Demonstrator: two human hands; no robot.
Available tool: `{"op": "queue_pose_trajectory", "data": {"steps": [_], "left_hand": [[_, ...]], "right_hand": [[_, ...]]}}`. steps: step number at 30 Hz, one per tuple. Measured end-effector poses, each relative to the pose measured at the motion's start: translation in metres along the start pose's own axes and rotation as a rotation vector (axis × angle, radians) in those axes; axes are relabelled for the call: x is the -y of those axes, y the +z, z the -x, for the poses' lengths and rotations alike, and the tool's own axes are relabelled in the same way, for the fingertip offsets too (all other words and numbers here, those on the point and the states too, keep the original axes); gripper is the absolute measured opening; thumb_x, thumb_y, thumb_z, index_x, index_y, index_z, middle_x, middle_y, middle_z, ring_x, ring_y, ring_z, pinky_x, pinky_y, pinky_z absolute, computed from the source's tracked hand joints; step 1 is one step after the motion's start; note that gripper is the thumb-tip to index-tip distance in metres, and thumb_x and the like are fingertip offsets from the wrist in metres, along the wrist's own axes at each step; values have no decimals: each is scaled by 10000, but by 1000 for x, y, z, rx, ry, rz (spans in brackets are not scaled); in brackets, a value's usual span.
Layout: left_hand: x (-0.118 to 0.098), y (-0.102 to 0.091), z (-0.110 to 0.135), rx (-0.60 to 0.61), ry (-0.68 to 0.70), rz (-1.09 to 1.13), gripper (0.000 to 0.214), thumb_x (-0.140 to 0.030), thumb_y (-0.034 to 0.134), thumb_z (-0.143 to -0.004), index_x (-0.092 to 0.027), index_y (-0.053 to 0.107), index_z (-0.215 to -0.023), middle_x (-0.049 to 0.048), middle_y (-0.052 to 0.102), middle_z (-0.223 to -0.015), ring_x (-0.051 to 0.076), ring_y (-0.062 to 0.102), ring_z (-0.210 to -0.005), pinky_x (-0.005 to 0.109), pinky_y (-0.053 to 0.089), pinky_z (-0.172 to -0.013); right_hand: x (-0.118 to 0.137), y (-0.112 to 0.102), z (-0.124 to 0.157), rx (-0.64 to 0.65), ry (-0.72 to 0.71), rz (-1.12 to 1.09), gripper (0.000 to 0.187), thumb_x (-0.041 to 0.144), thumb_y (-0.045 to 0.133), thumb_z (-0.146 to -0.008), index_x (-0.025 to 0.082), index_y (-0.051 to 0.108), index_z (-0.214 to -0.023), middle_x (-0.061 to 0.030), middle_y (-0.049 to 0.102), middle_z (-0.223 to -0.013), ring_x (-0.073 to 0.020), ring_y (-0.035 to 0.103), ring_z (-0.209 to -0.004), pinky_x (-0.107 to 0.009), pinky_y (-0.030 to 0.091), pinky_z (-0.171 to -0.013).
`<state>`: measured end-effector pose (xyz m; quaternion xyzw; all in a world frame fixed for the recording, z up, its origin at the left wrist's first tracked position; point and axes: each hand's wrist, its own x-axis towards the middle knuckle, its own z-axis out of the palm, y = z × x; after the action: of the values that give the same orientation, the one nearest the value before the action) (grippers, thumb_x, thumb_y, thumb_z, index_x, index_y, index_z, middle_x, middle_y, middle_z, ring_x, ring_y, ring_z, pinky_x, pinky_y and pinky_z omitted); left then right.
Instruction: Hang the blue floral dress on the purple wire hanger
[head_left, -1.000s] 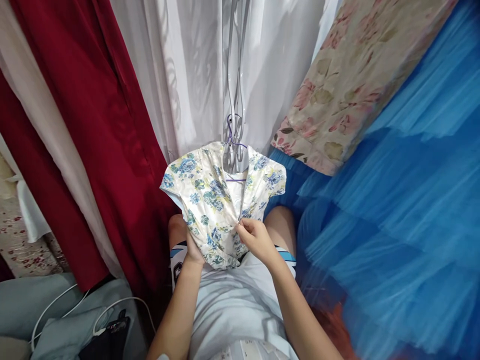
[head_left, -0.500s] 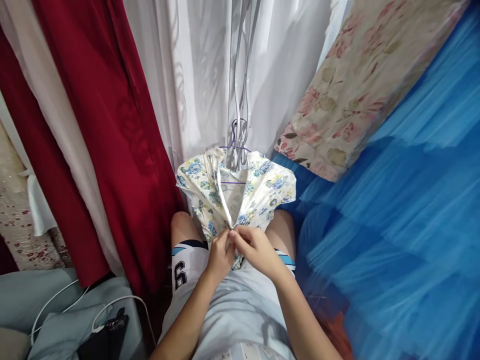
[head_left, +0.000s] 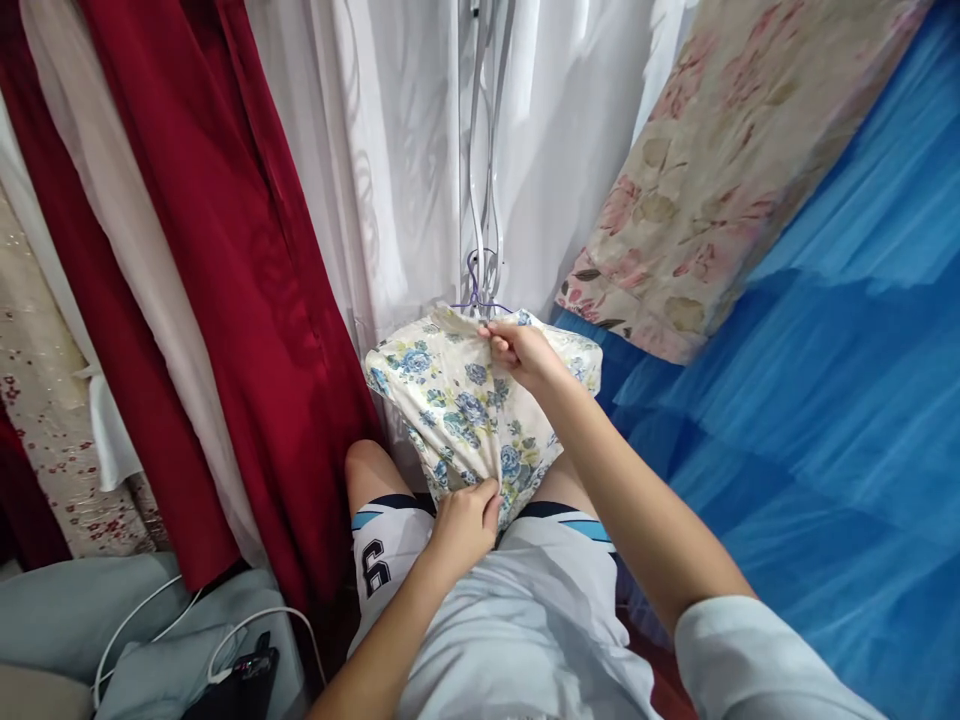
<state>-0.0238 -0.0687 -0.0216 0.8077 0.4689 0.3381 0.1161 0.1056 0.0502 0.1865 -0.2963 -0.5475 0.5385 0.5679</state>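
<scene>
A white short-sleeved floral dress (head_left: 457,405) with blue flowers hangs on a purple hanger (head_left: 473,290) in front of my knees. Down its middle runs a closed zipper seam (head_left: 497,440). At the neckline, my right hand (head_left: 525,355) pinches the top of the zipper; the pull itself is hidden by the fingers. Lower down, my left hand (head_left: 466,522) is closed on the fabric beside the seam, holding it taut. The dress's lower end falls between my thighs, partly out of sight.
Dark red gowns (head_left: 277,330) hang on the left, a pink-flowered dress (head_left: 667,230) and blue tulle (head_left: 795,400) on the right. White curtains (head_left: 420,150) hang behind metal rods (head_left: 476,190). A grey padded seat (head_left: 82,590) holds a black device (head_left: 251,680) with a white cable (head_left: 300,612).
My right hand has moved up from beside the left hand to the neckline, and the zipper's open V has closed. My left hand has shifted slightly down, staying on the dress.
</scene>
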Motion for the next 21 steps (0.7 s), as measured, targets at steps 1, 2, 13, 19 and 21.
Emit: {"op": "queue_pose_trajectory", "data": {"steps": [1,2,13,19,21], "left_hand": [[8,1,-4,22,-1,12,179,-276,446,-951,-234,615,-912,49,665,-780,203,612,-724,272,356,-619],[17,1,-9,42,-4,33,176,-276,461,-943,-228,625,-900,45,660,-763,200,608,-714,268,366,-621],[-15,-139,-129,-486,325,324,326,-390,510,-961,-267,635,-1236,21,652,-837,170,573,-720,287,436,-758],[-42,-155,-168,-577,476,39,185,-262,493,-964,-197,658,-911,43,666,-879,183,603,-854,282,434,-795],[-39,-156,-175,-661,459,61,182,-266,488,-970,-193,644,-913,39,659,-853,170,604,-819,269,436,-770]], "right_hand": [[4,2,-6,-11,-15,3,153,263,613,-798,145,589,-706,77,351,-458,-42,176,-371,-221,108,-368],[6,3,-8,-21,-29,6,153,266,611,-796,147,586,-703,76,358,-456,-43,176,-372,-223,107,-368],[16,9,33,68,-243,317,237,302,581,-855,130,668,-718,31,447,-416,-67,338,-390,-224,217,-416],[-10,13,25,-46,-379,446,266,312,543,-865,156,637,-671,38,453,-408,-88,375,-394,-233,272,-445],[-27,14,26,-139,-394,494,275,311,534,-860,166,623,-645,37,459,-406,-98,386,-397,-241,294,-455]]}}
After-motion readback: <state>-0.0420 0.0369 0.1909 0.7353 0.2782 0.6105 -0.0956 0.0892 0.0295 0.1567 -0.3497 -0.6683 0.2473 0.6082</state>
